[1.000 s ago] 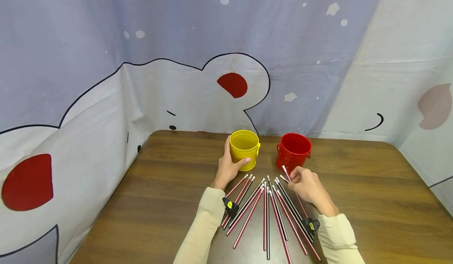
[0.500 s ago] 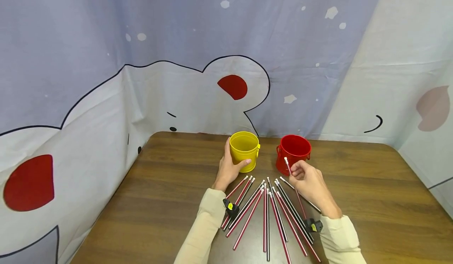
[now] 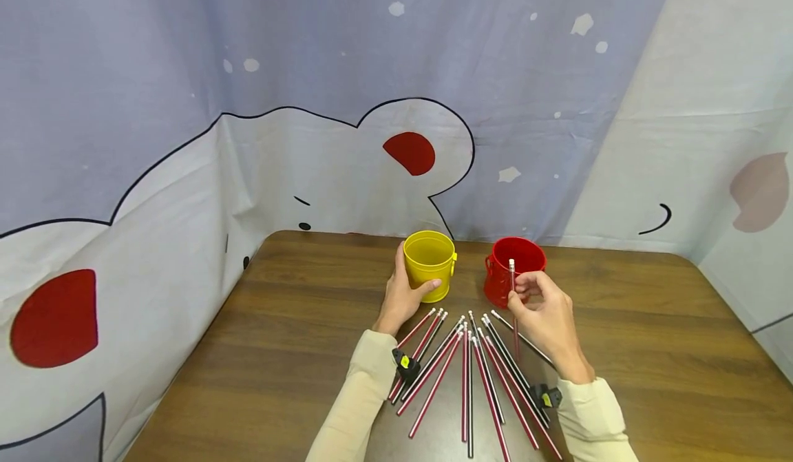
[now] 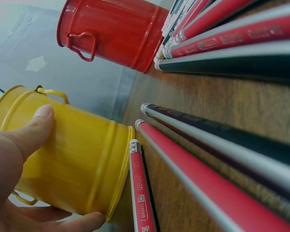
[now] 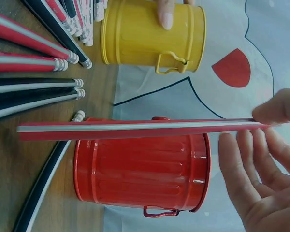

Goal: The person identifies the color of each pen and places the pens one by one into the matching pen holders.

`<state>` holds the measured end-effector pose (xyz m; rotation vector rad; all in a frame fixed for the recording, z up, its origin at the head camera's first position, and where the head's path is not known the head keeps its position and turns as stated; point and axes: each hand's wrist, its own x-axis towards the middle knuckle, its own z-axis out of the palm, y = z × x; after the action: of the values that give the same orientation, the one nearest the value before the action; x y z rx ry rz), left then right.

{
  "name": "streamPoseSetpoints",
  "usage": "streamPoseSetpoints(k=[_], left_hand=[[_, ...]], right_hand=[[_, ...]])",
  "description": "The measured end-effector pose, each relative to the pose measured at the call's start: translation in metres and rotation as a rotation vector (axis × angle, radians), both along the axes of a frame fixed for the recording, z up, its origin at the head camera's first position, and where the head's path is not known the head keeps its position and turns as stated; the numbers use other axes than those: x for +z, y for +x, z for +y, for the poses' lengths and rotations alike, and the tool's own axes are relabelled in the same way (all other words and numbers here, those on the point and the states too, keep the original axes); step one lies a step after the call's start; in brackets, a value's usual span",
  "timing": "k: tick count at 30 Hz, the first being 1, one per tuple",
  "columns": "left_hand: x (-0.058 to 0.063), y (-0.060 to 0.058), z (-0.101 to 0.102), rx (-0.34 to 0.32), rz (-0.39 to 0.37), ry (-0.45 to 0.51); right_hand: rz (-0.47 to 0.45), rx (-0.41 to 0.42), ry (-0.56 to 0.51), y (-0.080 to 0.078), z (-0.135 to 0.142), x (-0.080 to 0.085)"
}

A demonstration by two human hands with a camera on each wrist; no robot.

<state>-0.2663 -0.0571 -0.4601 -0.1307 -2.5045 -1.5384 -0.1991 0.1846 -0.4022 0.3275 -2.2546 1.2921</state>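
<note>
My left hand (image 3: 399,300) holds the yellow bucket (image 3: 424,273) upright, thumb on its front and fingers round its far side. My right hand (image 3: 548,317) pinches a red pencil (image 5: 135,128) with a silver stripe between thumb and fingertips, near its white eraser end. In the head view this pencil stands nearly upright, eraser up, in front of the red bucket (image 3: 498,290). The right wrist view shows its lower end unsharpened and overlapping the bucket's side. Below the buckets lie several red pencils (image 4: 203,179) and black pencils (image 4: 222,70), fanned out with their erasers toward the buckets.
A brown wooden table (image 3: 279,352) carries everything. Behind it hangs a printed fabric backdrop (image 3: 310,159), close to the table's far edge. One black pencil (image 5: 41,181) lies slanted at the right of the fan, its eraser end near the red bucket's base.
The red pencil in my right hand has risen off the fan and swung from slanting to nearly upright. A black pencil beneath that hand now shows more. My left hand stays on the yellow bucket.
</note>
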Motion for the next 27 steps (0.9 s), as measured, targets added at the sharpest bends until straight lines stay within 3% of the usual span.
streamPoseSetpoints(k=[11,19,27], left_hand=[[0.001,0.001,0.001,-0.021,-0.001,0.003],[0.001,0.001,0.001,-0.023,-0.009,0.004],[0.001,0.0,0.001,-0.021,0.002,-0.003]], right_hand=[[0.129,0.009,-0.101,0.016,-0.014,0.021],[0.126,-0.015,-0.126,0.001,-0.006,-0.001],[0.139,-0.009,-0.14,-0.001,-0.006,-0.003]])
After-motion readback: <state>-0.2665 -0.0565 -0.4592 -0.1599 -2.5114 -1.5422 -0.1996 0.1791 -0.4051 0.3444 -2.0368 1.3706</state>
